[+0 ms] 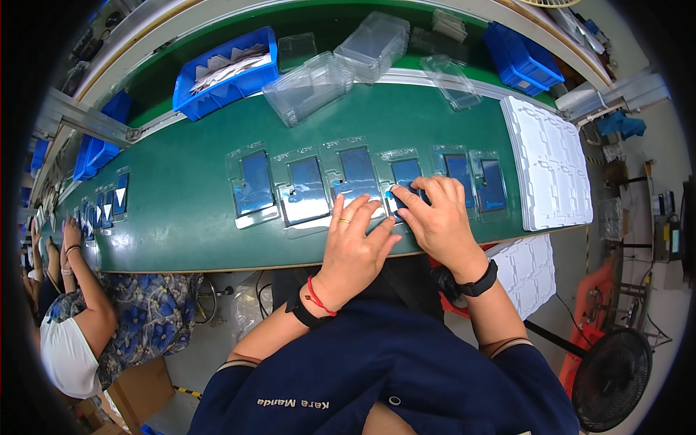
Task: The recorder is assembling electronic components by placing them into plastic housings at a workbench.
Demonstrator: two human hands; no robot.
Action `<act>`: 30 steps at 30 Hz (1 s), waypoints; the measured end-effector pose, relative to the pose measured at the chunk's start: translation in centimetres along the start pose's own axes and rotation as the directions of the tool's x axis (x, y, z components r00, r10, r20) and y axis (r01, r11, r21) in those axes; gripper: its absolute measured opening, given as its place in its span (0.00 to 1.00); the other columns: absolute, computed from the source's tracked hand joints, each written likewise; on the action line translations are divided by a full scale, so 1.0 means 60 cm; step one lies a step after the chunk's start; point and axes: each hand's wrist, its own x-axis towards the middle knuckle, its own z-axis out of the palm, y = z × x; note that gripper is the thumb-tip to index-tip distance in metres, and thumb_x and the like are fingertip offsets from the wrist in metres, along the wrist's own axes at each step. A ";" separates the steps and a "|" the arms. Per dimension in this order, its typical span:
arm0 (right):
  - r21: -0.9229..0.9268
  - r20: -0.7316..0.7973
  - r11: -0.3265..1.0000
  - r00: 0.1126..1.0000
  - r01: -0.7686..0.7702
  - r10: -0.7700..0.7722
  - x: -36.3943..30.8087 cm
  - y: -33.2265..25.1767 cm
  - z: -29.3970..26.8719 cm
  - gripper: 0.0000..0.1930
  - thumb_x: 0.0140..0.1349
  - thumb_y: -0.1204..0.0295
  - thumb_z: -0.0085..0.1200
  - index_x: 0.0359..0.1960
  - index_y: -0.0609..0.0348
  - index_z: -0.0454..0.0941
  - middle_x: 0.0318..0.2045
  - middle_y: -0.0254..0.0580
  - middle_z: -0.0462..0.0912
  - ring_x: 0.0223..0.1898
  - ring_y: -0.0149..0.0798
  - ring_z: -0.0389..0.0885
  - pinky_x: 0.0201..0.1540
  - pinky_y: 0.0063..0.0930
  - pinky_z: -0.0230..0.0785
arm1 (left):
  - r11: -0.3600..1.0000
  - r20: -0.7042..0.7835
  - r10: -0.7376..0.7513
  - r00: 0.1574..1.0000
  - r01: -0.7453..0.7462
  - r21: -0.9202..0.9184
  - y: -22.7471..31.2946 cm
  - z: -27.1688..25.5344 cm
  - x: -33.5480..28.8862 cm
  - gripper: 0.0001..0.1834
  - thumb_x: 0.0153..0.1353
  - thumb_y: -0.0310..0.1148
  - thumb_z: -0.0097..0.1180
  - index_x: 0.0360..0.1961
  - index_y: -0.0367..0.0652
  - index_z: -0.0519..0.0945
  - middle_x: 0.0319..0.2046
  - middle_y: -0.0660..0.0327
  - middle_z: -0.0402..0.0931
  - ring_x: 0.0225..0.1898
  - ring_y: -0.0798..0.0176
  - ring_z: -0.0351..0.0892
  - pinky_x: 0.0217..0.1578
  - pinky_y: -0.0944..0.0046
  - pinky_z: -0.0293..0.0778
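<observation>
Head view over an assembly line: a long green bench [188, 217] curves across the room, wide enough to lay work in a row within arm's reach. Six clear blister trays [254, 185] lie flat along it, side by side, each with a blue insert facing up, likely so each can be worked in turn. A stack of white moulded sheets [547, 159] sits at the bench's right end, with a second white stack [529, 268] lower, just off the edge. Behind the row, piles of empty clear shells [308, 87] wait near a blue bin [228, 72] filled with pale paper pieces; more blue bins [522, 58] stand at the far right. A black floor fan [612, 377] stands at lower right.

At centre, the worker's left hand [355, 246] lies flat, fingers spread, pressing the front edge of the tray [402, 181] fourth from the left, seemingly to steady it. The right hand [438, 221] is curled over the same tray, fingertips pinched on its blue insert [404, 174]; how firmly it grips cannot be told. At far left, another person's hand [71, 233] rests beside smaller blue-and-white packs [116, 196].
</observation>
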 end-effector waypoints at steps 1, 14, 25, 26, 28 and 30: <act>-0.001 0.001 1.000 1.000 0.000 0.000 -0.001 0.001 -0.001 0.18 0.50 0.70 0.60 0.45 0.55 0.78 0.40 0.40 0.74 0.44 0.44 0.70 0.48 0.39 0.59 | 1.000 0.000 0.000 1.000 0.000 -0.002 -0.001 -0.001 0.000 0.14 0.46 0.33 0.66 0.36 0.42 0.82 0.44 0.53 0.72 0.52 0.47 0.70 0.56 0.39 0.60; -0.251 0.079 0.877 0.895 -0.409 0.440 -0.071 0.065 -0.037 0.42 0.45 0.43 0.60 0.64 0.37 0.62 0.66 0.61 0.51 0.64 0.68 0.49 0.61 0.64 0.40 | 0.995 0.086 0.060 0.994 -0.053 -0.084 -0.059 -0.053 0.004 0.13 0.47 0.32 0.66 0.35 0.41 0.82 0.42 0.55 0.74 0.52 0.49 0.71 0.58 0.41 0.60; -0.265 0.083 0.863 0.882 -0.430 0.465 -0.037 -0.014 -0.002 0.41 0.47 0.44 0.59 0.64 0.43 0.63 0.66 0.63 0.50 0.64 0.71 0.47 0.62 0.68 0.38 | 0.972 0.158 -0.089 0.983 0.051 0.230 -0.254 -0.324 0.159 0.14 0.48 0.33 0.64 0.36 0.36 0.81 0.38 0.50 0.79 0.44 0.48 0.77 0.47 0.56 0.72; -0.261 0.072 0.869 0.889 -0.421 0.453 -0.036 -0.014 0.000 0.41 0.47 0.44 0.59 0.64 0.43 0.63 0.66 0.63 0.50 0.64 0.71 0.47 0.62 0.68 0.38 | 0.964 0.145 -0.149 0.978 0.111 0.242 -0.287 -0.326 0.184 0.14 0.49 0.33 0.63 0.36 0.36 0.82 0.36 0.49 0.80 0.42 0.48 0.78 0.45 0.56 0.73; -0.257 0.080 0.860 0.878 -0.440 0.473 -0.037 -0.013 0.001 0.41 0.47 0.43 0.59 0.63 0.44 0.64 0.66 0.63 0.51 0.64 0.71 0.47 0.62 0.67 0.38 | 0.930 0.211 -0.259 0.943 0.184 0.318 -0.341 -0.324 0.236 0.15 0.50 0.35 0.62 0.36 0.35 0.82 0.38 0.48 0.79 0.44 0.47 0.78 0.45 0.57 0.72; -0.252 0.063 0.865 0.885 -0.433 0.461 -0.037 -0.011 0.001 0.41 0.47 0.42 0.58 0.62 0.45 0.65 0.66 0.62 0.51 0.64 0.70 0.47 0.62 0.67 0.38 | 0.889 0.277 -0.338 0.899 0.208 0.409 -0.377 -0.309 0.282 0.19 0.48 0.35 0.61 0.42 0.37 0.81 0.41 0.46 0.78 0.45 0.47 0.77 0.47 0.58 0.72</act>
